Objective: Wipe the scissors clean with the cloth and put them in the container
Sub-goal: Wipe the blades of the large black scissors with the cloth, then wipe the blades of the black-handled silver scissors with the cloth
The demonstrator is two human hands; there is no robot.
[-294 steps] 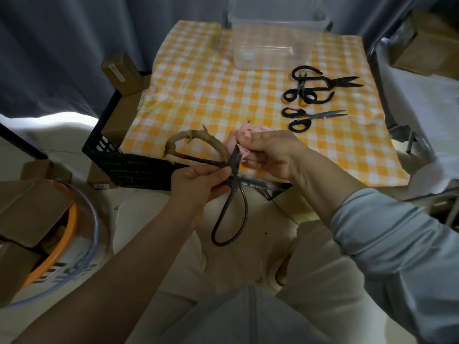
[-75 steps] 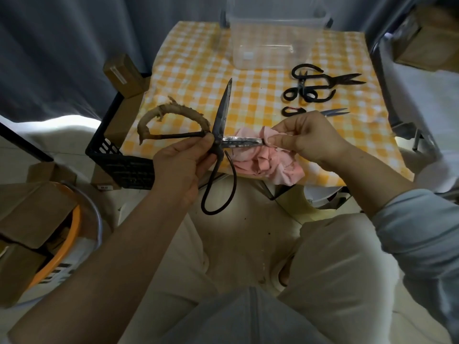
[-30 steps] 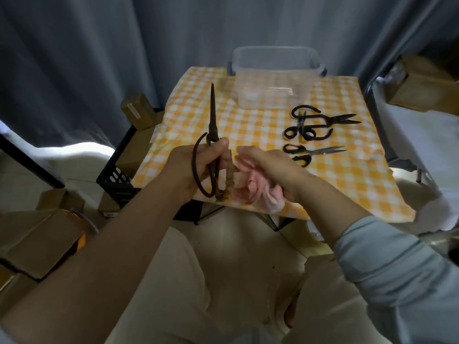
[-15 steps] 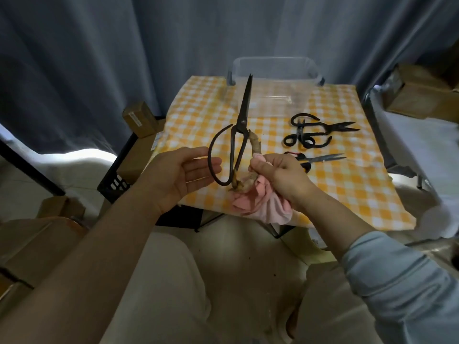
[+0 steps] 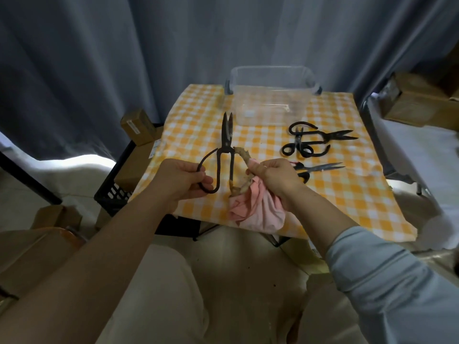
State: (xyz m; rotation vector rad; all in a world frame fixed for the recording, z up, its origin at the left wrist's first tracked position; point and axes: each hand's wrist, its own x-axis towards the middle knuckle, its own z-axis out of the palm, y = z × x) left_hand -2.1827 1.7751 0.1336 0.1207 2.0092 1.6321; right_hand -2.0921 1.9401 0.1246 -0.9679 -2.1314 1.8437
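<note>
Large scissors (image 5: 226, 155): being held in the air on the near side of the container (image 5: 272, 95), toward its left corner; the blades are pointing at the container, with the tips standing slightly apart
Left hand (image 5: 178, 182): fingers are curling round the bare black loop handle and gripping it
Right hand (image 5: 275, 177): fingers are curling in and pinching the tan wrapped handle together with the cloth (image 5: 258, 209)
Cloth: pink, bunching under the right hand and hanging down, well apart from the container on its near side
Container: clear plastic, standing open at the far edge of the checked tablecloth (image 5: 198, 130)
Tangled black scissors (image 5: 310, 142): lying on the tablecloth near the container's right near corner
Small scissors (image 5: 320, 167): lying nearer the person than the tangled pair, handles partly hiding behind the right hand
</note>
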